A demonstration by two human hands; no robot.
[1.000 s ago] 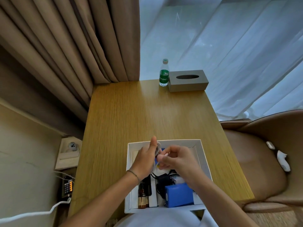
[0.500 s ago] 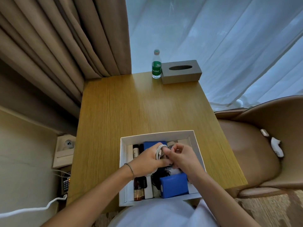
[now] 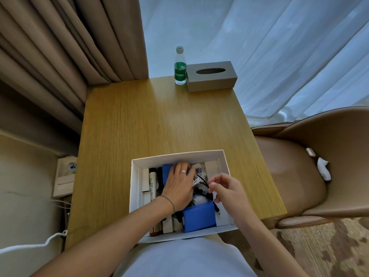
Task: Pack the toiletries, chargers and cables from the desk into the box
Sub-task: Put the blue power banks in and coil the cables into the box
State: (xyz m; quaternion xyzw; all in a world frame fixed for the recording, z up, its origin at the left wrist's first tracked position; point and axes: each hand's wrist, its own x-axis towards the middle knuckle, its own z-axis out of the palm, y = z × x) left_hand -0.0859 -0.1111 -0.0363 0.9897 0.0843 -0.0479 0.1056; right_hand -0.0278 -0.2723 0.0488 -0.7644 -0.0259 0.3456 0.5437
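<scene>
Last step: my left hand [image 3: 178,186] presses the white cable [image 3: 196,179] flat into the box [image 3: 134,188] mid-section, right hand [image 3: 227,189] loosely curled, holding nothing I can see; next, tuck the black cable [image 3: 203,181].

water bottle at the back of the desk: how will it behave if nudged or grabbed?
The bottle stands upright, tall and narrow, so a high push would probably tip it. Once on its side its round body would likely roll. It looks like thin clear plastic, so it may dent under a hard squeeze.
</scene>
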